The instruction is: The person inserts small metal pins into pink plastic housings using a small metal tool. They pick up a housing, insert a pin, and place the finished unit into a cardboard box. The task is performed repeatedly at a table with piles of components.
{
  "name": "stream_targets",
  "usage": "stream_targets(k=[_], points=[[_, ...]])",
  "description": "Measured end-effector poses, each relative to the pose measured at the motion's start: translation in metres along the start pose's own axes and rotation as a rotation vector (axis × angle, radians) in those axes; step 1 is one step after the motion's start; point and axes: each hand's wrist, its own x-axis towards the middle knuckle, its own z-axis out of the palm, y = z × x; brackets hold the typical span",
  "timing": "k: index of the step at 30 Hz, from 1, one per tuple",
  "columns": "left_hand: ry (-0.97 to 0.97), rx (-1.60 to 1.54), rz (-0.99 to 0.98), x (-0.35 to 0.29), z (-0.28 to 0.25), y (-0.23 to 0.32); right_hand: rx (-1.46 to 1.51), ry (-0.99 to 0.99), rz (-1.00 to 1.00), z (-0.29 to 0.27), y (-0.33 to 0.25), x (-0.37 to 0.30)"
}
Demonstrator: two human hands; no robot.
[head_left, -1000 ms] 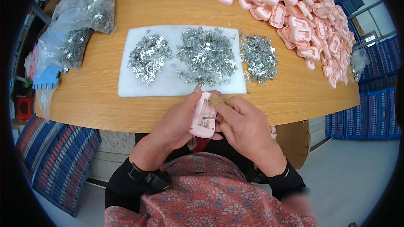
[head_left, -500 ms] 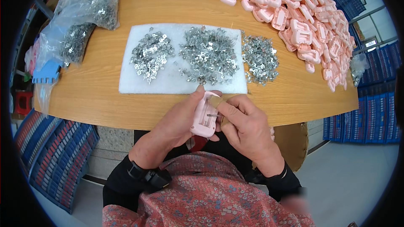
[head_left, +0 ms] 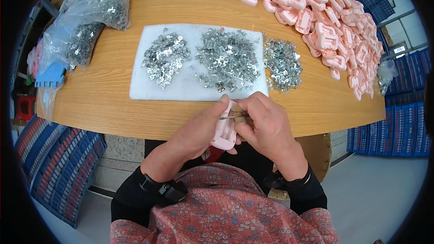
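One pale-pink plastic casing (head_left: pixel 223 136) sits between the left hand (head_left: pixel 196 129) and right hand (head_left: pixel 270 131) at the near edge of a wood-grain table (head_left: pixel 108 108).
On the table, a white foam sheet (head_left: pixel 187 92) bears two piles of small silvery metal clips (head_left: pixel 228 58); a third pile (head_left: pixel 284 68) lies just beside its right edge, with a heap of pink casings (head_left: pixel 325 31) farther right and blue racks (head_left: pixel 393 129) beyond; clear plastic bags (head_left: pixel 83 7) at far left contain similar clips; the left hand clasps the casing, thumb uppermost, while the right pinches a slender metal tool (head_left: pixel 230 117) across it.
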Motion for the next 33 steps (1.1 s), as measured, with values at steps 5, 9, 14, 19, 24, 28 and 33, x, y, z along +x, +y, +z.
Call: stream_targets(k=[5, 9, 14, 19, 24, 28, 33], points=[[0.005, -0.011, -0.023, 0.002, -0.001, 0.0, 0.106, 0.018, 0.082, 0.004, 0.003, -0.003], [-0.01, 0.03, -0.018, 0.001, 0.001, 0.001, 0.066, 0.014, 0.07, 0.002, 0.001, -0.002], [0.012, 0.21, 0.029, -0.003, 0.005, -0.001, -0.081, -0.036, -0.013, -0.006, -0.005, 0.008], [-0.003, 0.148, 0.019, -0.001, 0.003, -0.003, 0.007, -0.003, -0.001, -0.002, 0.001, 0.007], [0.011, 0.078, -0.015, -0.001, 0.005, 0.0, 0.113, 0.054, 0.078, 0.003, 0.003, 0.002], [0.01, 0.068, -0.023, -0.002, 0.005, 0.002, 0.126, 0.026, 0.096, 0.001, 0.004, 0.004], [-0.013, 0.119, 0.0, 0.001, 0.002, -0.002, 0.062, -0.02, 0.086, -0.001, 0.001, 0.005]])
